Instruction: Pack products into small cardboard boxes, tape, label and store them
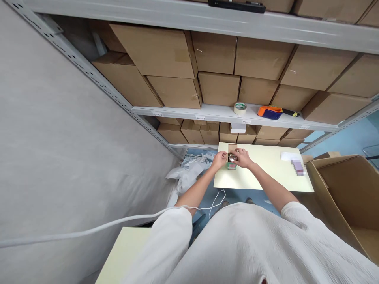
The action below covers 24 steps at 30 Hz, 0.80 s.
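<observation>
A small green box (231,166) stands with its brown flap raised near the left end of the pale yellow table (266,173). A shiny, rounded metallic object (232,157) shows at the box's open top. My right hand (243,158) is on the metallic object from the right, its fingers curled over the box opening. At the left side of the box is my left hand (219,159), fingers pinched together near the edge; whatever lies between its fingertips is too small to make out.
Cardboard boxes (219,88) fill the shelves ahead. A tape roll (240,108) and an orange-and-blue tool (269,112) sit on the shelf edge. A large open carton (349,189) stands right, plastic wrap (189,173) lies left, and a white cable (118,221) crosses my left arm.
</observation>
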Motion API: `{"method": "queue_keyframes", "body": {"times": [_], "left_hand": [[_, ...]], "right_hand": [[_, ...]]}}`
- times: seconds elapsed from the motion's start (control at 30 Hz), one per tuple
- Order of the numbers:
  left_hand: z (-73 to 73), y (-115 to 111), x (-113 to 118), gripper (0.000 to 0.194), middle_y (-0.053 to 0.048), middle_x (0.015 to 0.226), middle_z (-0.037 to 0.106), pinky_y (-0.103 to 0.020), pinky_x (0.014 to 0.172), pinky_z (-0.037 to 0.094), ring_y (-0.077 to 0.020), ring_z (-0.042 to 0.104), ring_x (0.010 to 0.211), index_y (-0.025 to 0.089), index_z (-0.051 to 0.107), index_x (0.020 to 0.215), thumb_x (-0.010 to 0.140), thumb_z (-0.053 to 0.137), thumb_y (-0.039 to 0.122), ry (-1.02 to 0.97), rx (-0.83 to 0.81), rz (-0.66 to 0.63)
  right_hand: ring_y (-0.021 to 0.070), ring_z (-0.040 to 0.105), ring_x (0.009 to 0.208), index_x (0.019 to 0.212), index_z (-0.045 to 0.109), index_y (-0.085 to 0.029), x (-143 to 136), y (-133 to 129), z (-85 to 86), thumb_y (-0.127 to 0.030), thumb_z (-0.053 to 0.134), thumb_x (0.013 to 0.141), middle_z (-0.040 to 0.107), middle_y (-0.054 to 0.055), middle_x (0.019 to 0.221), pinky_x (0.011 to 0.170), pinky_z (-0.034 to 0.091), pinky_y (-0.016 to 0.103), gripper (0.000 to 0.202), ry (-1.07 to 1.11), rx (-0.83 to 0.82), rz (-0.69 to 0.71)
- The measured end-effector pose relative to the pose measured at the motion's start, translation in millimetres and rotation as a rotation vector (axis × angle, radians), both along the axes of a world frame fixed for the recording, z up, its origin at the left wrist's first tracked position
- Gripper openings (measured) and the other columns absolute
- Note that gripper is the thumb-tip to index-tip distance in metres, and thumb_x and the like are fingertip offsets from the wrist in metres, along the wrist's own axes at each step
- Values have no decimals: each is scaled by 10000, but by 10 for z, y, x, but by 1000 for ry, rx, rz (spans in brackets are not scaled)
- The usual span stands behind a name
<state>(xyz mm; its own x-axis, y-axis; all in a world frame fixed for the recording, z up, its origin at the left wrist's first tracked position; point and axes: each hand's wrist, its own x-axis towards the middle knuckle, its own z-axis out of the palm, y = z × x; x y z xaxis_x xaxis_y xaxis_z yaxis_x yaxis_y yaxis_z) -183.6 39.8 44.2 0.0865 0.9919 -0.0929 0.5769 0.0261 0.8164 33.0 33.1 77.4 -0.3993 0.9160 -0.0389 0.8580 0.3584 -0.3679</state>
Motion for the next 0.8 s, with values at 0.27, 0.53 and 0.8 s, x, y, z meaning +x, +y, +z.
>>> {"method": "queue_keyframes", "body": {"times": [0.27,0.53,0.8], "left_hand": [[-142,-50,-99,310,-35,973,753,-315,860,553,-178,746,801,207,643,1240,950,551,154,-182,-106,100],[-164,53,123,255,-16,914,750,-316,869,560,-196,732,860,211,682,1122,877,738,257,-152,-124,105],[-219,38,217,494,-10,1001,726,-298,845,591,-137,671,756,210,726,1214,732,799,137,-183,-49,103]], "right_hand": [[257,705,975,1262,698,-232,336,-27,-426,-434,500,950,748,92,1111,912,602,438,421,645,-181,-528],[215,722,814,1161,731,-228,131,-16,-529,-416,664,827,754,19,885,851,621,385,389,687,-240,-521],[159,636,707,1222,741,-217,111,0,-517,-374,728,726,714,22,1011,787,621,385,521,737,-269,-534]]}}
